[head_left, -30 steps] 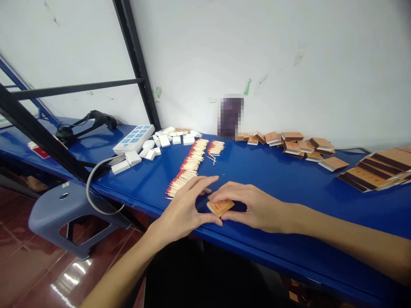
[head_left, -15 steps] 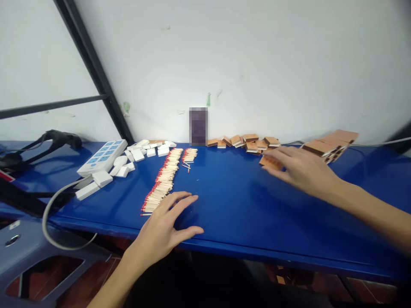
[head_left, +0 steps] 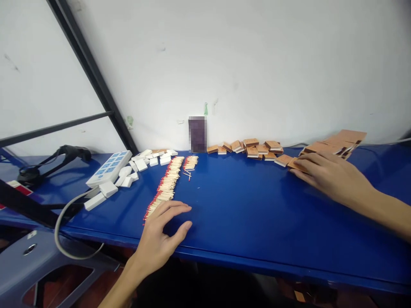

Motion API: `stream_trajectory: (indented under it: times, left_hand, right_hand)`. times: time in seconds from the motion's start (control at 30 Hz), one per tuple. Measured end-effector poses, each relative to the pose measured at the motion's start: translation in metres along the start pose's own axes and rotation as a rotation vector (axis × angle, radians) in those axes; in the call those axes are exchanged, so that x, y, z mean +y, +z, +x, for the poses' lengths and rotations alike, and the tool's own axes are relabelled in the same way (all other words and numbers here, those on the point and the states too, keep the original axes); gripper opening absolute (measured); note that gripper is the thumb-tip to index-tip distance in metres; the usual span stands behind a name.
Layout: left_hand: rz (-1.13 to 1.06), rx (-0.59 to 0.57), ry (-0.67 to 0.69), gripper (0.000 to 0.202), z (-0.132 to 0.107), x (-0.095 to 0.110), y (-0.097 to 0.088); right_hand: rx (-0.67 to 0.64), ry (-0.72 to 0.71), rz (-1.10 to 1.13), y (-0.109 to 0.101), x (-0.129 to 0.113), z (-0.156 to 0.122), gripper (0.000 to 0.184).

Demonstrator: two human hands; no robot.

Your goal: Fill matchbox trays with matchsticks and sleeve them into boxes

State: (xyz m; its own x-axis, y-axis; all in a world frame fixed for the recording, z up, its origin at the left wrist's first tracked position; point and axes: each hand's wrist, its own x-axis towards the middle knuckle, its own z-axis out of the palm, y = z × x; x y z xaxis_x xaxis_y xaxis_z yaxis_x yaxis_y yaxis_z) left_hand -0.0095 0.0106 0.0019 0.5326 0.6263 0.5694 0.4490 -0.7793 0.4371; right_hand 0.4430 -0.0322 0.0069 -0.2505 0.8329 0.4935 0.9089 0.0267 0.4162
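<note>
Head view: matchboxes [head_left: 252,152] line a blue table [head_left: 237,209] along a white wall [head_left: 263,64].

From close above and behind the bare left hand [head_left: 156,240] and right hand [head_left: 334,176], the flat blue tabletop [head_left: 237,205] is viewed forward and down.

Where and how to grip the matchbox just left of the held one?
Probably pinch the matchbox midway: thumb on the pale near side, fingers on the far edge, coming from the near side. It lies flat, pale side facing the camera; other matchboxes crowd its left, and the right hand holds another matchbox at right.
</note>
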Motion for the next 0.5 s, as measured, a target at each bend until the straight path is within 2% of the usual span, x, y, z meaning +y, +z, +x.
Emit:
stream_trajectory:
  times: [0.17,0.27,0.33,0.4,0.47,0.5]
  left_hand:
    - [-0.106,0.102,-0.051,0.014,0.000,-0.001,-0.009]
    - [-0.008,0.165,-0.060,0.016,0.017,-0.012,-0.025]
    - [0.141,0.205,-0.071,0.020,0.040,-0.032,-0.037]
    - [0.283,0.194,-0.082,0.026,0.068,-0.062,-0.048]
    - [0.446,0.086,-0.084,0.031,0.097,-0.098,-0.054]
    - [0.541,-0.023,-0.076,0.034,0.109,-0.115,-0.054]
  right_hand:
    - [0.098,-0.029,0.002,0.018,0.012,-0.002,0.047]
    - [0.086,-0.036,-0.015,0.023,0.017,-0.003,0.051]
    - [0.088,-0.051,-0.056,0.023,0.019,-0.003,0.055]
    - [0.107,-0.076,-0.091,0.023,0.021,-0.003,0.058]
    - [0.126,-0.097,-0.100,0.024,0.022,-0.003,0.060]
    - [0.130,-0.104,-0.090,0.026,0.022,-0.004,0.061]
